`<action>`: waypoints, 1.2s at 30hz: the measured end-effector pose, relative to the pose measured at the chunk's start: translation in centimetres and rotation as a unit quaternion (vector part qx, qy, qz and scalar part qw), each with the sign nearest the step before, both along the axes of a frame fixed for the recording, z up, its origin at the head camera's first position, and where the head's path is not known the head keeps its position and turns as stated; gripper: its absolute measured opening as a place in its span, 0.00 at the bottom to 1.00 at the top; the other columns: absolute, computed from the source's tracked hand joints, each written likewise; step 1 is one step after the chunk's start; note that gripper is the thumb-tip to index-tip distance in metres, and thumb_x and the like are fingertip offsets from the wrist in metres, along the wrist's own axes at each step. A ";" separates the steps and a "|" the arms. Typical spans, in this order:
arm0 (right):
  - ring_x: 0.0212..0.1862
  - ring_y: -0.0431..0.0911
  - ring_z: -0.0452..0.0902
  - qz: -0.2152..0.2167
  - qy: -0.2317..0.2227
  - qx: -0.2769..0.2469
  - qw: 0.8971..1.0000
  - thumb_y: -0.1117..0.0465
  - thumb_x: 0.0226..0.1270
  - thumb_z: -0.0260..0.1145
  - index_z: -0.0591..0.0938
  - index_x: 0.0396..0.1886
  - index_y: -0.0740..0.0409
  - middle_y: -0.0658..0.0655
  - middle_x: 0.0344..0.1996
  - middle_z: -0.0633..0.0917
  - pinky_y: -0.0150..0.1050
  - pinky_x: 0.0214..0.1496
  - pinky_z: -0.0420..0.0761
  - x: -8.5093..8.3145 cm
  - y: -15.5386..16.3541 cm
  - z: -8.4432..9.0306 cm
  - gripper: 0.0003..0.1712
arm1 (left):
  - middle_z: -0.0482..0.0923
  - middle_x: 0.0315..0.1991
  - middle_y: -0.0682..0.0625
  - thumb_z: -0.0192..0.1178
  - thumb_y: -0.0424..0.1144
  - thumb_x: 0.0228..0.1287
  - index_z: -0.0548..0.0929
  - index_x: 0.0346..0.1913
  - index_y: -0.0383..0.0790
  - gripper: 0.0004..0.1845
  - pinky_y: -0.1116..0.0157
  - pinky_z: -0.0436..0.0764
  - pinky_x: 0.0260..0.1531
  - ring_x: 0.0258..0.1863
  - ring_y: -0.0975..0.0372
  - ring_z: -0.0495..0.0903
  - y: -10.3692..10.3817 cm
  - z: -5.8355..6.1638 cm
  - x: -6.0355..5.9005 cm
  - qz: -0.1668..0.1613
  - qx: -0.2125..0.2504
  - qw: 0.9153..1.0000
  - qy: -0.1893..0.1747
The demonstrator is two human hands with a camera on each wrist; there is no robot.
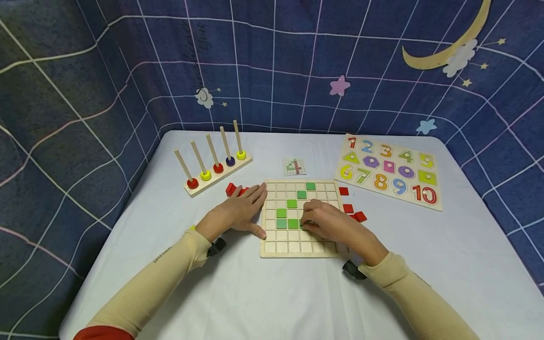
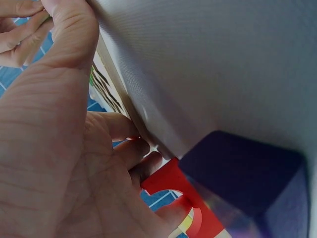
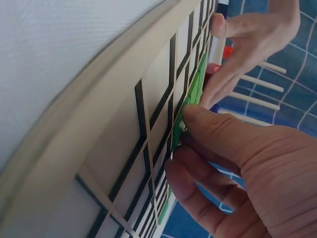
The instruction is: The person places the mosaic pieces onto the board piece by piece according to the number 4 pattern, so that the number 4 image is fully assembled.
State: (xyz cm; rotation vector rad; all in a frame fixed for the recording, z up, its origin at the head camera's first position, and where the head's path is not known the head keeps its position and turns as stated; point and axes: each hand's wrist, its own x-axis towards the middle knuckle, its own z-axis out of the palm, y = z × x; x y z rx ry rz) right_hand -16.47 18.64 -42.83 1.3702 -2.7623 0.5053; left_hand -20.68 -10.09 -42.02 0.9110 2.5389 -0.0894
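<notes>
A square wooden grid board (image 1: 282, 247) lies on the white table, with several green square tiles (image 1: 292, 203) set in its cells along a slanting line. My left hand (image 1: 238, 210) rests at the board's left edge, fingers stretched along it and thumb at the lower left rim. Over the middle of the board, my right hand (image 1: 329, 222) pinches a green tile (image 3: 179, 124) between thumb and fingertips, right at the grid beside a row of tiles. Red blocks (image 1: 231, 189) lie beyond the left hand; the left wrist view shows one with a curved cutout, next to a dark blue block (image 2: 247, 173).
Red square tiles (image 1: 348, 208) lie off the board's right side. A small pattern card (image 1: 294, 166) sits behind the board. At the back left stands a peg stand (image 1: 221, 178) with coloured rings; a number-and-shape puzzle board (image 1: 369, 183) lies at the back right.
</notes>
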 end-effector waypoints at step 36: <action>0.52 0.55 0.84 -0.139 -0.071 0.011 0.988 0.70 0.68 0.75 0.91 0.47 0.61 0.60 0.48 0.88 0.53 0.58 0.88 -4.9 8.4 1.5 0.09 | 0.34 0.90 0.39 0.64 0.76 0.62 0.41 0.88 0.33 0.70 0.37 0.44 0.86 0.90 0.46 0.41 0.0 -0.2 0.0 0.000 0.006 1.000 0.003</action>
